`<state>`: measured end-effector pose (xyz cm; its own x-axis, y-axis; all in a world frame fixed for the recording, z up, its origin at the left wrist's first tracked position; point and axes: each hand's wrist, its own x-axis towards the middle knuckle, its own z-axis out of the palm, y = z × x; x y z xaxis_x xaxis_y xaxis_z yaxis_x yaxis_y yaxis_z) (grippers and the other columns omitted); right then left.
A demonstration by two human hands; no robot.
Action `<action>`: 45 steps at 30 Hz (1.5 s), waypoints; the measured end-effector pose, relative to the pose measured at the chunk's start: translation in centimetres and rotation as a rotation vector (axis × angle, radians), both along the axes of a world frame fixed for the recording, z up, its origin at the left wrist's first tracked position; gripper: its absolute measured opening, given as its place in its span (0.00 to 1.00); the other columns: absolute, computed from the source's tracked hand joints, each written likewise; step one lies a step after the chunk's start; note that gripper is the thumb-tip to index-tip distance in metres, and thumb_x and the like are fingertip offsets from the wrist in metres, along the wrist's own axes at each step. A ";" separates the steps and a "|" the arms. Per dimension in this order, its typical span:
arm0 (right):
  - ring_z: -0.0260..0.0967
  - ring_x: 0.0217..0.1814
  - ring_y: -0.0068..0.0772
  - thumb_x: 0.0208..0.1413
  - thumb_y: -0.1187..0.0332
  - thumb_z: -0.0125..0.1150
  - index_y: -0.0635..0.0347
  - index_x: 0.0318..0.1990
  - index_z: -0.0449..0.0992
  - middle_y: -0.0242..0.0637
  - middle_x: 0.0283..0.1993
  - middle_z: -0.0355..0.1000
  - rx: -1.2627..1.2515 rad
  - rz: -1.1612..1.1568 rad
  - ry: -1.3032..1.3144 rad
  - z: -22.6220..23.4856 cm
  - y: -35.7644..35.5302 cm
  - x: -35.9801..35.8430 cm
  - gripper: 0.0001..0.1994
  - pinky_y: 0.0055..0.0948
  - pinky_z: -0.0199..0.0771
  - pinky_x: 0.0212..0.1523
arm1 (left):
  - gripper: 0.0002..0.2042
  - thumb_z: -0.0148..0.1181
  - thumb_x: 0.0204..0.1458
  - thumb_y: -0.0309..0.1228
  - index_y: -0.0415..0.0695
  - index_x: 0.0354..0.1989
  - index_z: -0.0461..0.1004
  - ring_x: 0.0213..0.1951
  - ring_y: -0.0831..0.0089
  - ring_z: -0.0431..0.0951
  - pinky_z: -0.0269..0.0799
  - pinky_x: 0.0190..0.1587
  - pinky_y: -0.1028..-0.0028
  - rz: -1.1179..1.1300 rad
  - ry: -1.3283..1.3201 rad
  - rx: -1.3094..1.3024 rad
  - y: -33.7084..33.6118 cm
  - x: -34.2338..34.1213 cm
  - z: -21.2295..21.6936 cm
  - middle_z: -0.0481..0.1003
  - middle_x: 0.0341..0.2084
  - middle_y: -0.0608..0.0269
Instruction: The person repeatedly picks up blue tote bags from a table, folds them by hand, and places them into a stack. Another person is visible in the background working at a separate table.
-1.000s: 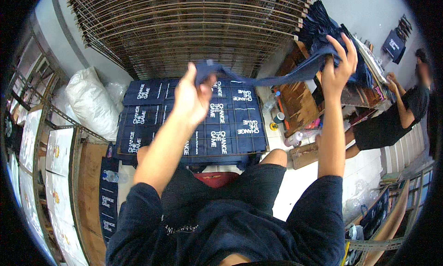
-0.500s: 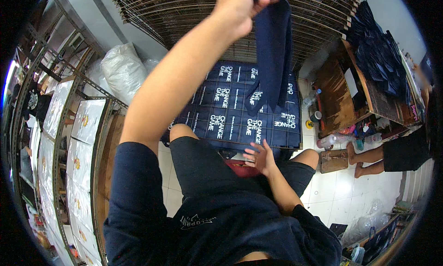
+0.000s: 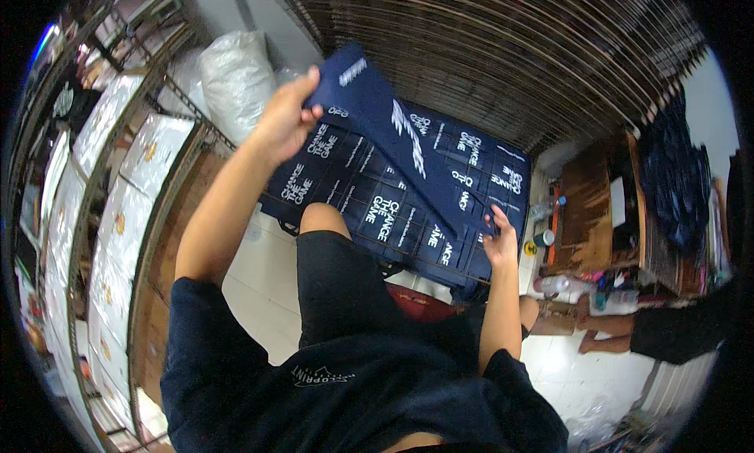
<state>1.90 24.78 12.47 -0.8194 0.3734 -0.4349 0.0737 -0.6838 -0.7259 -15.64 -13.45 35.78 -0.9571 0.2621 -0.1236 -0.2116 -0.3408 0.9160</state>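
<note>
My left hand point(image 3: 294, 111) pinches the upper end of a navy fabric piece point(image 3: 377, 111) with white print. The piece slants down to the right above other printed navy fabric pieces point(image 3: 377, 217), laid out in rows on a wire rack tier. Near its lower end is my right hand point(image 3: 501, 239), fingers apart and slightly curled, with nothing seen in it.
Raised wire rack tiers point(image 3: 503, 52) fan up behind the fabric. A stuffed white plastic sack point(image 3: 236, 80) stands at the back left, beside metal shelving with silvery packages point(image 3: 118, 272). To the right are a worn wooden cabinet point(image 3: 585, 209) and another person's legs point(image 3: 609, 335).
My left hand has come down and left with the fabric piece, which now slants with its print showing. My right hand has moved up and right. The view has tilted.
</note>
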 end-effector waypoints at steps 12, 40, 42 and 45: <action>0.68 0.26 0.19 0.53 0.78 0.54 0.53 0.50 0.68 0.30 0.34 0.70 0.564 0.333 -0.310 -1.6 8.9 -11.9 0.17 0.13 0.51 0.12 | 0.14 0.51 0.59 0.30 0.42 0.52 0.69 0.40 0.80 0.70 0.71 0.39 0.81 -0.189 -0.514 -0.166 -3.0 -10.9 -27.3 0.72 0.40 0.70; 0.65 0.30 0.19 0.55 0.78 0.53 0.58 0.46 0.77 0.31 0.34 0.69 1.175 0.118 -0.379 -21.3 18.8 -37.7 0.12 0.23 0.77 0.28 | 0.09 0.65 0.41 0.26 0.42 0.33 0.77 0.38 0.60 0.79 0.73 0.43 0.66 0.431 0.132 -1.025 11.1 -32.9 -54.5 0.79 0.31 0.55; 0.65 0.30 0.20 0.54 0.78 0.53 0.59 0.46 0.77 0.31 0.35 0.68 1.146 0.125 -0.400 -21.1 18.3 -37.8 0.13 0.23 0.77 0.29 | 0.09 0.64 0.41 0.27 0.42 0.34 0.77 0.39 0.60 0.79 0.73 0.44 0.66 0.413 0.118 -1.034 11.2 -32.8 -54.5 0.79 0.32 0.55; 0.64 0.28 0.19 0.52 0.80 0.53 0.61 0.45 0.77 0.33 0.35 0.70 1.118 0.125 -0.379 -20.9 18.2 -37.8 0.14 0.24 0.78 0.29 | 0.10 0.64 0.42 0.28 0.43 0.34 0.78 0.40 0.59 0.78 0.72 0.45 0.66 0.403 0.067 -1.061 11.1 -32.5 -54.6 0.79 0.34 0.56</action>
<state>-35.91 42.96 -8.41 -0.7663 0.6268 -0.1411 0.4338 0.3427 -0.8333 -48.16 -2.38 -18.80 -0.9611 -0.2726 -0.0454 -0.2021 0.5812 0.7883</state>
